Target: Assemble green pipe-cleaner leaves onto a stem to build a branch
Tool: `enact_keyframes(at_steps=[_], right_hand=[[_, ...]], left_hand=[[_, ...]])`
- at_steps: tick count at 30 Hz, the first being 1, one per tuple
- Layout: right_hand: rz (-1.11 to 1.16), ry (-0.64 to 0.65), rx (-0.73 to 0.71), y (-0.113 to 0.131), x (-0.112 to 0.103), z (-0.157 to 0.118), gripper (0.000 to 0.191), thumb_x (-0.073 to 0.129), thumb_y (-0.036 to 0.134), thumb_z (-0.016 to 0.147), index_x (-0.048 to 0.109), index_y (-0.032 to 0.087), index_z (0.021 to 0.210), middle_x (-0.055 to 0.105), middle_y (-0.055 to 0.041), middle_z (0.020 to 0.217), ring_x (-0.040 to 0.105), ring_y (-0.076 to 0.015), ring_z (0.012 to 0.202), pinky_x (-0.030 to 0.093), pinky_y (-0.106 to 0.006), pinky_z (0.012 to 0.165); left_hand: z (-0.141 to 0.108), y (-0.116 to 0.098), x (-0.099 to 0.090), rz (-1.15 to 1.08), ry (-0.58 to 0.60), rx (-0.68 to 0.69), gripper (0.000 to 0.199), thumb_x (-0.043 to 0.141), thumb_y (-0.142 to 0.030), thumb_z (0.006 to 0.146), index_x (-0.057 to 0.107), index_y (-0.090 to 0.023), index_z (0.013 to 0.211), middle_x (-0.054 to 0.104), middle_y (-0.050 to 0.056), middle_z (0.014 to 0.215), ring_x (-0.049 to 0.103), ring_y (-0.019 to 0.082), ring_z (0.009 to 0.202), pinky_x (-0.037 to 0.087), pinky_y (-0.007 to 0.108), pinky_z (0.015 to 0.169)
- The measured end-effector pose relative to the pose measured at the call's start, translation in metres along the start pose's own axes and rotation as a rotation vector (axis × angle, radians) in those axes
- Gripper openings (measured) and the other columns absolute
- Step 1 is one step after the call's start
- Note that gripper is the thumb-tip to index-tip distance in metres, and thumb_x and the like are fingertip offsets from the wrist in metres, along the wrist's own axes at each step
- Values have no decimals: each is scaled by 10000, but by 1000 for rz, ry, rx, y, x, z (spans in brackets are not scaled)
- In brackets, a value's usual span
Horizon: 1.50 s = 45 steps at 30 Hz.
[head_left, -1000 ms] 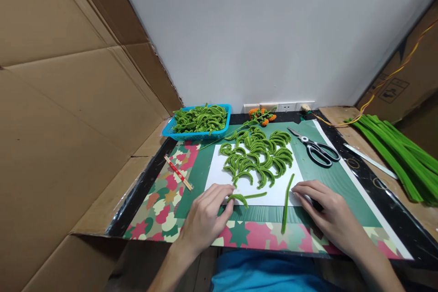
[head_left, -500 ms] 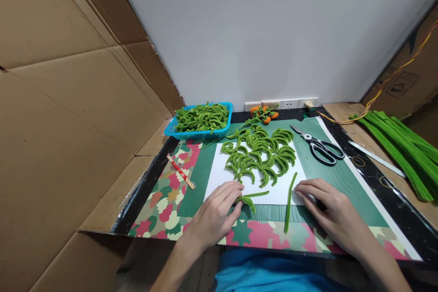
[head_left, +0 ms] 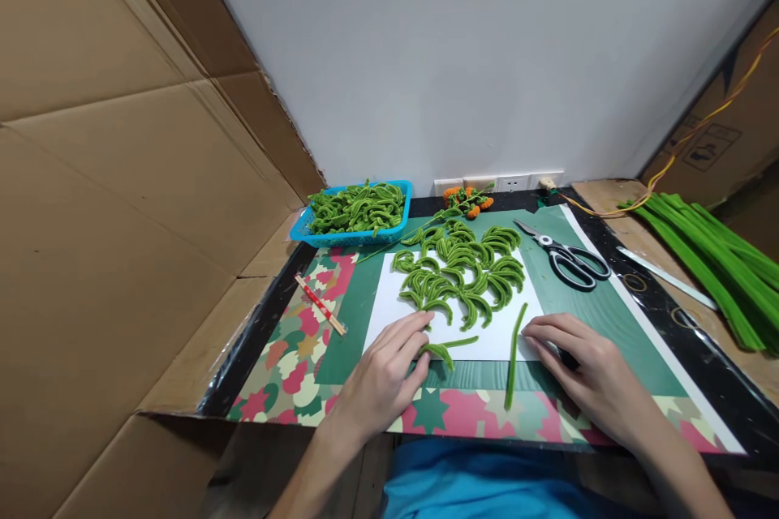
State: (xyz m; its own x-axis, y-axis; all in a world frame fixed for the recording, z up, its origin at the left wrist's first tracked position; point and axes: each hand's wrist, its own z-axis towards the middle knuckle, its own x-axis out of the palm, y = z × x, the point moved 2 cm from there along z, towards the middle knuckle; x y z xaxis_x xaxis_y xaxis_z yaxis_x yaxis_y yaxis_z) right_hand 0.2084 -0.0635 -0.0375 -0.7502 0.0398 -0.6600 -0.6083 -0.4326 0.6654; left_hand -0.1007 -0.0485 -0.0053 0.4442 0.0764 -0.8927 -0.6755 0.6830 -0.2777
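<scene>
My left hand (head_left: 385, 369) is closed at the front of the white sheet (head_left: 378, 316), its thumb and fingers around a folded green pipe cleaner leaf (head_left: 441, 352). Just past its fingertips lies a short straight pipe cleaner piece (head_left: 462, 341). A longer straight green pipe cleaner (head_left: 514, 361) crosses the sheet's front edge, left of my right hand (head_left: 587, 361). That hand rests with fingers bent and together; a dark patch (head_left: 568, 360) shows under them, and I cannot make out what it is. Several curved pipe cleaner leaves (head_left: 456, 272) are spread in clusters on the sheet.
A blue basket (head_left: 350, 238) full of curved green pieces stands at the back left. Scissors (head_left: 569, 257) lie right of the sheet, wrapped chopsticks (head_left: 320, 305) to the left. Orange flowers (head_left: 468, 199) sit by the wall; a green pipe cleaner bundle (head_left: 712, 259) lies far right.
Both hands stay nearly where they were; the folded leaf in my left hand has turned slightly. The whole view has shifted a little.
</scene>
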Motion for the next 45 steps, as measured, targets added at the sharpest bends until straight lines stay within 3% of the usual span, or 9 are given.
enact_keyframes(at_steps=[8, 21, 29, 34, 40, 45], right_hand=[[12, 13, 10, 2, -1, 1, 226, 508, 306, 1098, 730, 264, 1111, 740, -87, 1162, 726, -250, 1041, 600, -361, 893], [23, 2, -1, 4, -2, 1, 226, 490, 282, 1102, 713, 241, 1104, 734, -93, 1148, 710, -248, 1042, 584, -373, 896], [-1, 7, -38, 5, 2, 2, 241, 477, 286, 1110, 707, 231, 1069, 729, -95, 1107, 710, -248, 1008, 581, -379, 871], [3, -90, -134, 18, 7, 4, 221, 507, 270, 1101, 723, 226, 1088, 738, -95, 1083, 714, -250, 985, 590, -376, 859], [-115, 43, -175, 43, 31, 23, 182, 554, 184, 1075, 712, 254, 1134, 718, -71, 1089, 637, -273, 1013, 570, -445, 882], [-162, 59, -176, 46, 49, 31, 177, 600, 152, 1040, 720, 256, 1117, 681, -72, 1012, 603, -283, 954, 568, -438, 799]], left_hand=[[-2, -1, -1, -24, -21, 3, 174, 549, -97, 1017, 622, -206, 1132, 755, 115, 1184, 713, 269, 1123, 599, 422, 957], [1, -2, 0, -19, 14, -44, 142, 528, -136, 1039, 623, -203, 1120, 704, 125, 1322, 688, 265, 1238, 590, 436, 1045], [0, -5, 0, -59, 89, 5, 180, 506, -148, 1066, 627, -199, 1187, 667, 132, 1453, 650, 251, 1361, 571, 416, 1128], [-1, -4, -2, -40, -10, 15, 158, 530, -136, 1044, 628, -214, 1141, 707, 107, 1338, 684, 250, 1252, 581, 405, 1051], [-6, 8, -8, 145, -91, -179, 107, 506, -190, 1058, 567, -217, 974, 675, 49, 993, 650, 260, 937, 508, 419, 831], [-11, 18, -8, 205, -80, -271, 110, 522, -218, 1059, 536, -228, 950, 649, 34, 980, 619, 260, 900, 456, 409, 805]])
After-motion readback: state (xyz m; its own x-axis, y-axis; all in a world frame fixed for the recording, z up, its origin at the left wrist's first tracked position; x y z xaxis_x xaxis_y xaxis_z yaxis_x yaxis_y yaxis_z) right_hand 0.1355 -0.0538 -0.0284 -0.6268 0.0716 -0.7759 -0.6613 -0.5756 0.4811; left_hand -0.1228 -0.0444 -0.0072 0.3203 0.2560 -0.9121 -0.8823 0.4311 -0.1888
